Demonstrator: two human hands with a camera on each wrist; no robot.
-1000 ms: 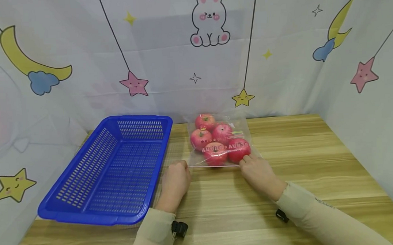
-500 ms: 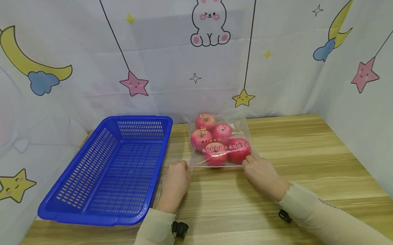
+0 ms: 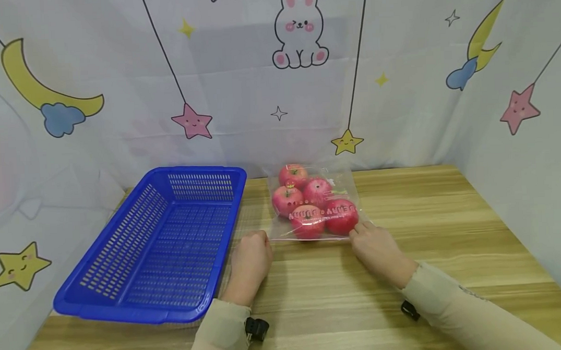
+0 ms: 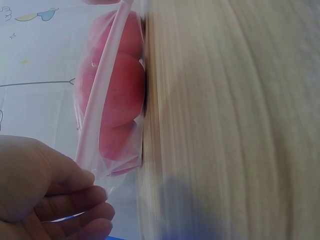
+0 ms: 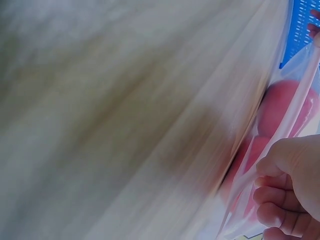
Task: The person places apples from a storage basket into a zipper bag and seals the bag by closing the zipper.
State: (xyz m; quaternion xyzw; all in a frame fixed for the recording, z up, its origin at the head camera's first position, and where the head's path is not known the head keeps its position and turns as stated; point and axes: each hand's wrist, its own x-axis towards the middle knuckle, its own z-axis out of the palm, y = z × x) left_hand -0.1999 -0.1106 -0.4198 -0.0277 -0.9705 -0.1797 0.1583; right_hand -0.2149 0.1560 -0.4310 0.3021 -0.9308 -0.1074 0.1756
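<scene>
A clear plastic zip bag [image 3: 278, 230] with printed lettering lies on the table, its pink-edged mouth toward me. Inside it are several red apples [image 3: 307, 222]. My left hand [image 3: 250, 260] pinches the near left corner of the mouth between thumb and curled fingers, as the left wrist view also shows. Near the right end of the same edge, my right hand [image 3: 377, 251] pinches the strip with thumb and forefinger. The edge [image 4: 102, 82] runs taut between the two hands. Whether the seal is closed along its whole length I cannot tell.
A blue slotted plastic basket [image 3: 218, 251] stands left of the bag, close beside my left forearm. The wooden table [image 3: 433, 231] ends at a printed cloth backdrop [image 3: 239, 83] behind and at both sides. Each wrist wears a small black camera [image 3: 257, 329].
My right hand has slid a little to the right along the bag's near edge. The left hand, apples and basket have stayed in place.
</scene>
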